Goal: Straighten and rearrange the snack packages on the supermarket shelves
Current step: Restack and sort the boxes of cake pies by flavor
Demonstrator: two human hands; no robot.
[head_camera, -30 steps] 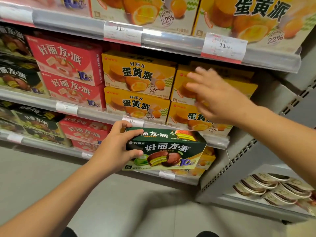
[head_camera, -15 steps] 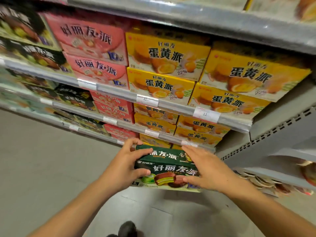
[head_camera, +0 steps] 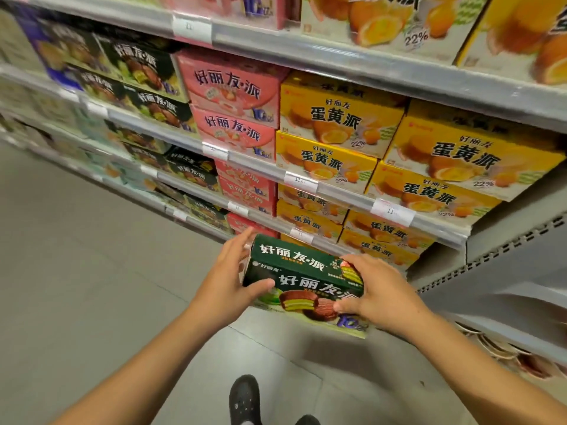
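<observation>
I hold a dark green pie box (head_camera: 299, 271) in both hands, out in the aisle in front of the lower shelves. My left hand (head_camera: 228, 279) grips its left end, thumb on the front face and fingers behind. My right hand (head_camera: 372, 289) grips its right end, thumb low on the front. The box tilts a little, its right end lower. Behind it, yellow egg-yolk pie boxes (head_camera: 334, 139) fill the right of the shelves, pink strawberry pie boxes (head_camera: 234, 108) stand in the middle, and dark green boxes (head_camera: 144, 78) of the same kind stand to the left.
Grey shelf rails with price tags (head_camera: 302, 180) run across each level. A grey upright end panel (head_camera: 506, 250) closes the shelving at the right, with round cups (head_camera: 503, 351) on a low shelf beyond. Grey tiled floor (head_camera: 92, 286) lies below, and my black shoe (head_camera: 245, 400) shows at the bottom.
My right hand came down from the yellow boxes and took the green box's right end. The view swung left and down, and both hands now carry the box lower.
</observation>
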